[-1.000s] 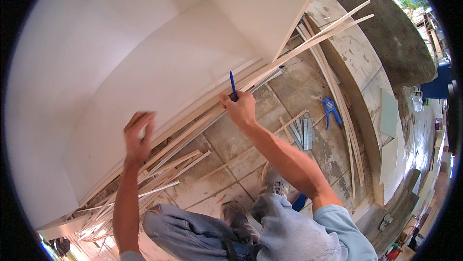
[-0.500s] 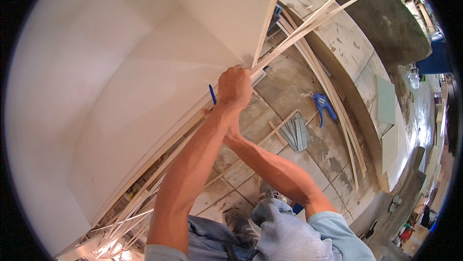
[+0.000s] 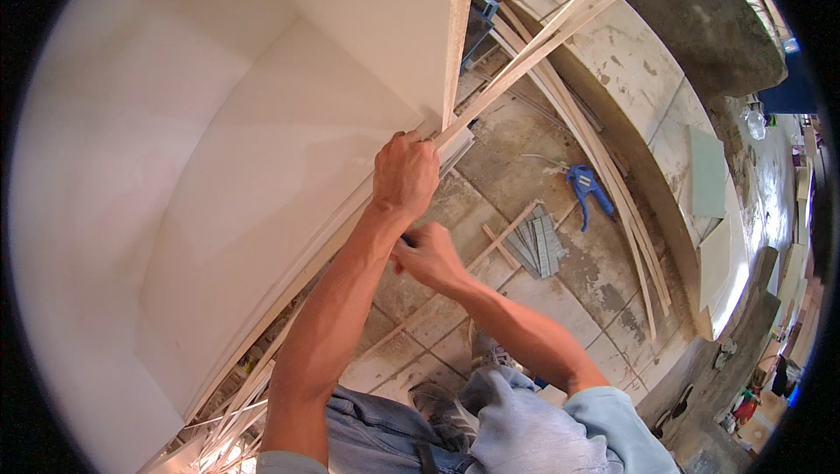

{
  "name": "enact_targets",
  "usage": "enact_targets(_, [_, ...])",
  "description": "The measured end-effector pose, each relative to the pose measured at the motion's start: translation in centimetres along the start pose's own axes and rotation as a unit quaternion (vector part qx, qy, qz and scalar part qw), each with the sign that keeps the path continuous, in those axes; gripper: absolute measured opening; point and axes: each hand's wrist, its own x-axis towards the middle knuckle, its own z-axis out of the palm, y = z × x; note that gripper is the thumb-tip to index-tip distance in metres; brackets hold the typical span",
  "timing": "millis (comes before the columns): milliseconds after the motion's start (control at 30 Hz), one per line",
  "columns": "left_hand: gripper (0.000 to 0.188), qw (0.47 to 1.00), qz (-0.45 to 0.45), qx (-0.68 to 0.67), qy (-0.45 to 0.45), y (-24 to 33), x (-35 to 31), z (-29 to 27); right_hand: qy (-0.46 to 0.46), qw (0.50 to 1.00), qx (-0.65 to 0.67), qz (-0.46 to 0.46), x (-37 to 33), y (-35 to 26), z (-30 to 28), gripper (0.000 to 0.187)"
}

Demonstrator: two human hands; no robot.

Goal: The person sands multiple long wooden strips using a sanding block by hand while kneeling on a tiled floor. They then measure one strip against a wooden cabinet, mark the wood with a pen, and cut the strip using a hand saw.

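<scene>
My left hand [image 3: 407, 175] is closed over thin pale wooden strips [image 3: 525, 61] at the lower corner of a white panelled box [image 3: 262, 168]. The strips fan out past the hand toward the upper right. Under my left forearm, my right hand [image 3: 429, 257] is closed around a slim blue pen-like stick [image 3: 408, 239], mostly hidden by fingers and forearm. The box's raw edge [image 3: 457, 28] rises just beyond my left hand.
On the tiled floor [image 3: 420, 321] lie grey strips [image 3: 538, 245], a blue pistol-grip tool [image 3: 588, 192] and long wooden strips [image 3: 604, 168] beside a raised ledge [image 3: 652, 137]. More loose strips [image 3: 229, 413] lie at the lower left. A greenish board piece [image 3: 707, 172] rests on the ledge.
My right hand has moved down, out from behind my left forearm, taking the blue stick with it. My left hand has shifted slightly left and down, and the view has shifted a little.
</scene>
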Motion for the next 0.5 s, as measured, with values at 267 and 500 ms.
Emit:
enact_targets(267, [0.016,0.999,0.026,-0.025,0.041,0.0,-0.1,0.8,0.271,0.909,0.071,-0.31,-1.6,1.8,-12.4,0.04])
enact_targets(500, [0.011,1.0,0.012,-0.009,0.021,0.9,0.1,0.3,0.063,0.935,-0.006,-0.35,2.8,-5.8,-18.6,0.027])
